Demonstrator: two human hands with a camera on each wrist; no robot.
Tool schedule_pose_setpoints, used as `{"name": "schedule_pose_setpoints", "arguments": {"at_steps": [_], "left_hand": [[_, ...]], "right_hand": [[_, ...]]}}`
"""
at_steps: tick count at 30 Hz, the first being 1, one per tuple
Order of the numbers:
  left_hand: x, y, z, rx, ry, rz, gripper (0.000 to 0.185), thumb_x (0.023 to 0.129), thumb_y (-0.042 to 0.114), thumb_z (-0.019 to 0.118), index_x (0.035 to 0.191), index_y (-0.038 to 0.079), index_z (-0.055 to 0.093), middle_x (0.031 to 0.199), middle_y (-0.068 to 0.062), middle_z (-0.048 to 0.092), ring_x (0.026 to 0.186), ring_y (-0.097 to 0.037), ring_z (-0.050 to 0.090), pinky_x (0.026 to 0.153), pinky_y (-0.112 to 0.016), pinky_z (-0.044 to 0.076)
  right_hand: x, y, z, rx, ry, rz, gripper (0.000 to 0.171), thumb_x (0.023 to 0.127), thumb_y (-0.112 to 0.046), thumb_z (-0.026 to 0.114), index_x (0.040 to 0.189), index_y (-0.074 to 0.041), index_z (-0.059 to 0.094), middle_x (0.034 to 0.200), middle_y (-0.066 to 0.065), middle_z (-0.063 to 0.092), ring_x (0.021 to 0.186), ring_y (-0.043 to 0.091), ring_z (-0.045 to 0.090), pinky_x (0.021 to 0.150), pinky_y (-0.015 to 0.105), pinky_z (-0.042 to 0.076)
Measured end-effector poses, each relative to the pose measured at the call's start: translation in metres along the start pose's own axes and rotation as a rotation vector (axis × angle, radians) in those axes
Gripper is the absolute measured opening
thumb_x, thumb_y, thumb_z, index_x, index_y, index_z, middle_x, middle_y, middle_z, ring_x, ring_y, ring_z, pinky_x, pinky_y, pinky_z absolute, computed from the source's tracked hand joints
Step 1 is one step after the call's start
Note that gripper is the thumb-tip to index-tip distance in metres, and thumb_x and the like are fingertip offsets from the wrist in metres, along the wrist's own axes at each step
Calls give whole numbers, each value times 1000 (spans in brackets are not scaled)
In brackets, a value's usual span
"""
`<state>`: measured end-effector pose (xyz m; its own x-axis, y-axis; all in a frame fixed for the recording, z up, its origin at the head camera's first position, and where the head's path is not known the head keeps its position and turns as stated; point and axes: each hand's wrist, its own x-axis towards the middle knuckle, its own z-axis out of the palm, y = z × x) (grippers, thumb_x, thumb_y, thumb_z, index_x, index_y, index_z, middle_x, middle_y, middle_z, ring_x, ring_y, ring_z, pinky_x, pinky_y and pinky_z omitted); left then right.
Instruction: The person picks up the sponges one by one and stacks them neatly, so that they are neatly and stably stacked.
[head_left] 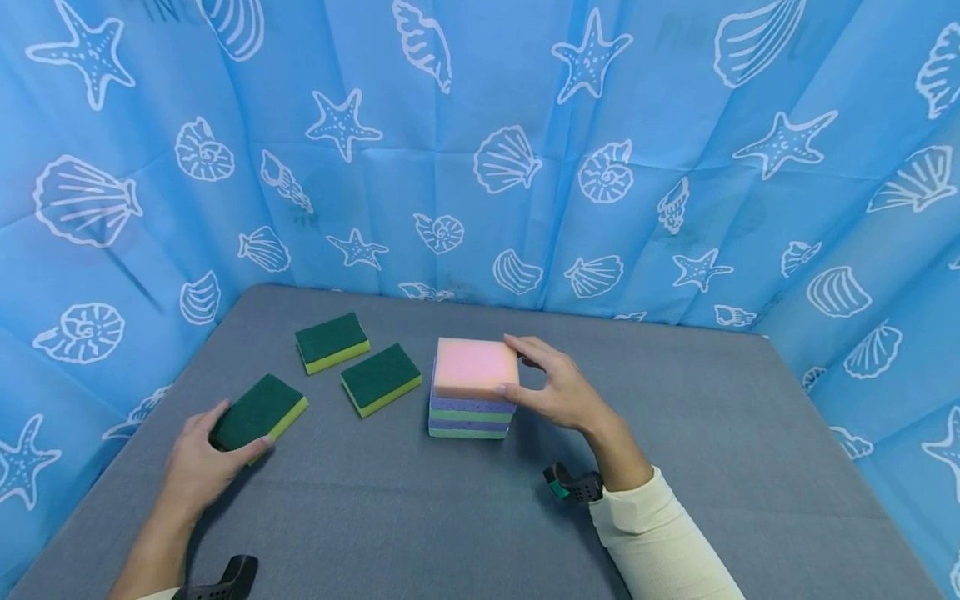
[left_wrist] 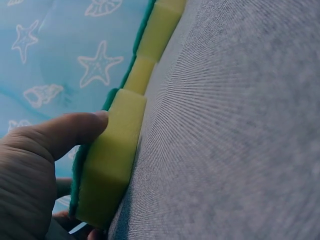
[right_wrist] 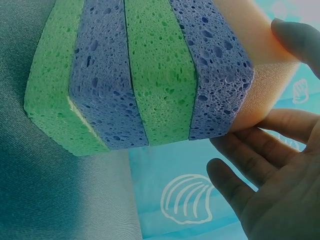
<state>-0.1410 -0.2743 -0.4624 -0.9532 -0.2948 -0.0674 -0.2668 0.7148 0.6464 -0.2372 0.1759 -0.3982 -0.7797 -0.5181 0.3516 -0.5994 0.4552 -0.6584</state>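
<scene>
The left hand point(head_left: 201, 462) lies at the near left of the grey bench point(head_left: 750, 467), its grip closed round a green-and-yellow scouring sponge point(head_left: 260, 414): thumb on the yellow edge in the left wrist view, fingers under the far side. This sponge rests on the bench surface, green face up. Two further scouring sponges of the same kind lie beyond it, one at centre left point(head_left: 380, 379) and one farther back point(head_left: 332, 342), each apart from the others. The right hand point(head_left: 558, 387) is at bench centre, its grip holding the pink top sponge point(head_left: 476, 368) of a stack point(head_left: 468, 412), thumb at the near right corner, fingers on the far right edge. Below the pink sponge, the stack shows alternating blue-violet and green layers, standing on the bench. A blue seashell-print cloth point(head_left: 480, 125) encloses the bench on three sides.
</scene>
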Motion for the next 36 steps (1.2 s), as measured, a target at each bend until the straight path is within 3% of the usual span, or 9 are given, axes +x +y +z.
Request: {"name": "schedule_pose_setpoints", "arguments": {"at_steps": [10,16,22,28,33,36], "left_hand": [[0,1,-2,40,0,-8,106,79,46,77,148,-8,19,131,-39,21,113,-55,26,85,-68,30],[-3,2,-1,-1,95,16,97,82,38,76,147,-10,21,132,-37,29,115,-53,33,90,-68,31],[-4,6,-1,-37,169,-18,96,82,40,76,149,-6,25,138,-35,32,123,-53,33,96,-68,27],[-6,9,-1,-83,222,3,93,82,39,76,148,-5,28,139,-34,33,125,-53,32,99,-68,24],[-4,6,2,-127,263,41,93,79,38,79,149,-2,31,140,-30,37,123,-50,38,96,-66,30],[5,-8,9,-157,300,84,92,78,39,81,150,6,34,141,-24,41,119,-44,46,94,-50,41]], "right_hand": [[0,0,0,0,-3,6,69,85,-29,74,143,-4,47,132,10,54,115,24,52,94,46,44],[0,-1,0,-5,-4,7,69,85,-30,74,143,-4,47,131,10,54,114,24,52,94,47,44],[0,-1,0,-3,-3,9,68,85,-30,74,142,-4,47,132,10,54,114,24,52,94,47,44],[0,0,0,1,-4,10,69,85,-30,74,143,-4,47,131,9,54,114,24,52,94,48,44],[0,1,0,-2,-7,14,69,86,-31,74,143,-5,46,132,9,54,115,24,52,94,48,44],[1,1,1,0,-6,10,69,86,-30,74,143,-5,46,133,8,54,116,23,52,94,46,44]]}}
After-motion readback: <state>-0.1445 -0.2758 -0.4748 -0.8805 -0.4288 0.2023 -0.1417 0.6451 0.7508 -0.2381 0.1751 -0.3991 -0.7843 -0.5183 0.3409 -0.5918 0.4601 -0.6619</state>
